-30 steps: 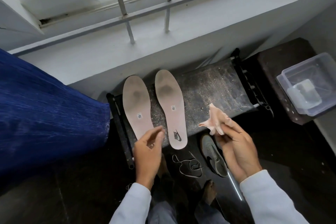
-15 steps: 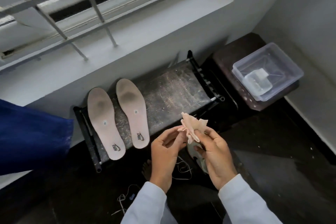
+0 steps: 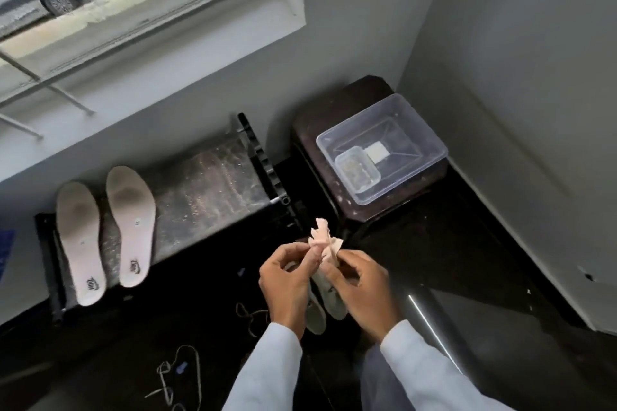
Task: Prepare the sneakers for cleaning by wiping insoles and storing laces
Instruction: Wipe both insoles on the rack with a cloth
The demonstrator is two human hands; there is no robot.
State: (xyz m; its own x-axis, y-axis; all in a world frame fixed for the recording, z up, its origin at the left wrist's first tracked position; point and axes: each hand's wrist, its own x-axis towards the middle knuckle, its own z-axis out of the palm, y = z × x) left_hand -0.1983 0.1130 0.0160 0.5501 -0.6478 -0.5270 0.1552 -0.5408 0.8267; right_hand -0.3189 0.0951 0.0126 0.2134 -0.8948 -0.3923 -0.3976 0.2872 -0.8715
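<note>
Two pale insoles (image 3: 80, 240) lie side by side at the left of the frame, heels toward me. They sit on the left end of a dusty black rack (image 3: 213, 187) under the window (image 3: 133, 10). One loose lace (image 3: 180, 374) trails over the dark floor at the lower middle. A second lace (image 3: 248, 317) lies just left of the left wrist.

The left hand (image 3: 287, 280) is at lower centre, and its thumb and curled fingers pinch a crumpled pink cloth (image 3: 325, 245). The cloth is held in the air between both hands, its top sticking up above the fingers. The right hand (image 3: 362, 284) grips the cloth's lower part with bent fingers. Grey sneakers (image 3: 329, 302) stand on the floor beneath the hands, mostly hidden by them.

A dark stool (image 3: 334, 110) stands in the corner to the right. It carries a clear box (image 3: 415, 117) with a small tub (image 3: 357, 170) inside.
</note>
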